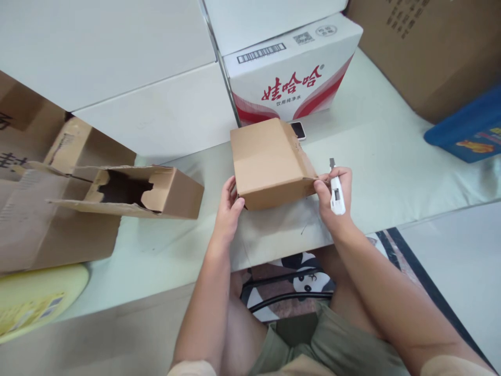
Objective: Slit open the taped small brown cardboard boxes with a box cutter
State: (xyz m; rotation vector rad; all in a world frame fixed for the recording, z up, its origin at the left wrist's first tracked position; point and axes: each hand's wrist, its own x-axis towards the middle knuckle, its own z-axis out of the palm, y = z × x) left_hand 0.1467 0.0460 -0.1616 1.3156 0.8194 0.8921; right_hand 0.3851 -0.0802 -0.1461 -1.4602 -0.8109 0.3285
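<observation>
A brown cardboard box (266, 159) stands on the table between my two hands. My left hand (229, 209) grips its near left corner, thumb on the front face and fingers round the side. Against the box's near right edge, my right hand (337, 196) pinches the cardboard between thumb and finger. The same hand holds a white utility knife (337, 194) upright, its short grey blade pointing away from me. Torn, ragged cardboard shows along the box's right edge. Inside the box nothing can be seen.
An opened cardboard box (182, 194) lies on its side at left, beside larger cartons (78, 235). Behind my box are a white and red water carton (293, 78) and a phone (299, 130). A blue package (469, 128) and a yellow container (43, 297) sit at the sides.
</observation>
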